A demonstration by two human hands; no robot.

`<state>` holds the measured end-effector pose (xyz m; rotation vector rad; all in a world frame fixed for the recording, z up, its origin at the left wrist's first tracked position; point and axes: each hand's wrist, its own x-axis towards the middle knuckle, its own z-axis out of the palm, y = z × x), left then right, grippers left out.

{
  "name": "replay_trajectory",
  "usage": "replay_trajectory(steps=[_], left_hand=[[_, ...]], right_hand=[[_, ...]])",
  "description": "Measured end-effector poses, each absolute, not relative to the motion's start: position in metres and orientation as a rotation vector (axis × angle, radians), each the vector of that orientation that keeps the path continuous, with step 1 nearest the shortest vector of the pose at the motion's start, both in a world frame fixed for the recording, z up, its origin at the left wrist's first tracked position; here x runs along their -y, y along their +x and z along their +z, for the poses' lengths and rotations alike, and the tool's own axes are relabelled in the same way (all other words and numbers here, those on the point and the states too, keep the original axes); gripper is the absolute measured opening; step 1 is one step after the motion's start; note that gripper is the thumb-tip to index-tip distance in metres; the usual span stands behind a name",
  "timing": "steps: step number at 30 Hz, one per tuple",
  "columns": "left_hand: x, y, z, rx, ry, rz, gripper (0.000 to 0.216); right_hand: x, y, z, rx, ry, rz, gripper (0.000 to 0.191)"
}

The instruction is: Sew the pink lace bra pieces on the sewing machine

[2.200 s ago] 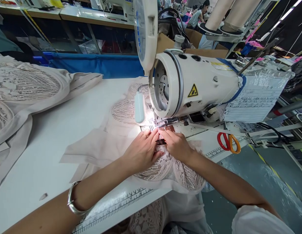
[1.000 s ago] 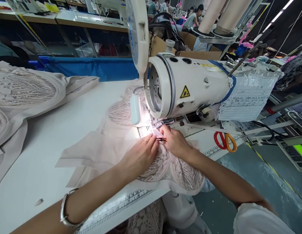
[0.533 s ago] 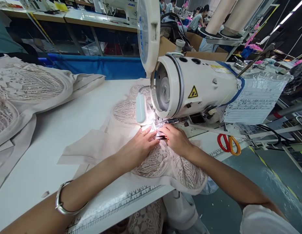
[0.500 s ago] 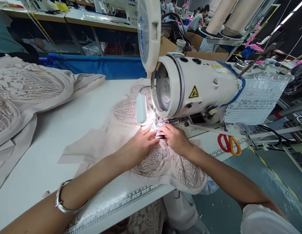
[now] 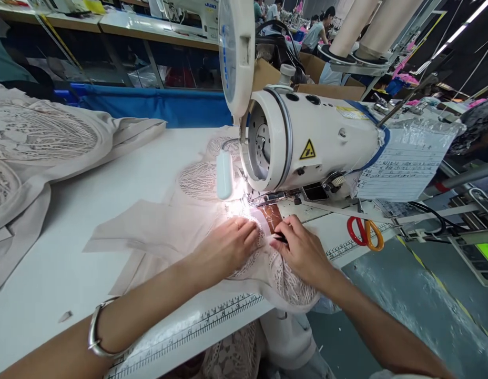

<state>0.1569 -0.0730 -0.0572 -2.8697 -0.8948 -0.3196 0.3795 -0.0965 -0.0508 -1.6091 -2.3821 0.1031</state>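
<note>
A pale pink lace bra (image 5: 293, 281) lies under the head of the white sewing machine (image 5: 323, 139), below its lit needle area. My left hand (image 5: 232, 245) is closed on the bra's lace edge, just in front of the needle, fingertips bunched together. To its right, my right hand (image 5: 301, 247) is closed around small dark thread snips (image 5: 281, 237), mostly hidden by the fingers. Its fingertips are close to the fabric. A brown patch (image 5: 271, 216) on the machine bed shows between the hands and the presser foot area. A small white lamp (image 5: 224, 175) hangs left of the needle.
More lace bras (image 5: 42, 137) are piled on the left of the white table (image 5: 82, 210). Red and orange-handled scissors (image 5: 364, 232) hang at the right. A printed ruler (image 5: 204, 321) runs along the front edge. A written sheet (image 5: 405, 168) hangs from the machine; people sit far behind.
My right hand has drawn back right and down from the needle with the snips. My left hand has moved slightly down and closed on the lace. The brown patch has come into view.
</note>
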Motion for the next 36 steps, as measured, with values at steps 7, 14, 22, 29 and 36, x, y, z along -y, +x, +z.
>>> replay_trajectory(steps=[7,14,22,29,36], left_hand=[[0.071,0.156,-0.060,0.879,-2.918,-0.344,0.031],[0.064,0.152,-0.061,0.862,-3.045,-0.643,0.029],[0.063,0.150,-0.060,0.859,-2.957,-0.580,0.034],[0.063,0.147,-0.058,0.919,-2.923,-0.509,0.038],[0.060,0.144,-0.062,0.961,-2.901,-0.514,0.036]], right_hand=[[0.097,0.389,-0.074,2.468,-1.313,-0.079,0.035],[0.055,0.389,-0.047,2.689,-1.402,0.196,0.066],[0.041,0.376,-0.039,2.811,-1.475,0.181,0.071],[0.033,0.376,-0.039,2.788,-1.409,0.184,0.065],[0.027,0.383,-0.050,2.760,-1.292,0.193,0.058]])
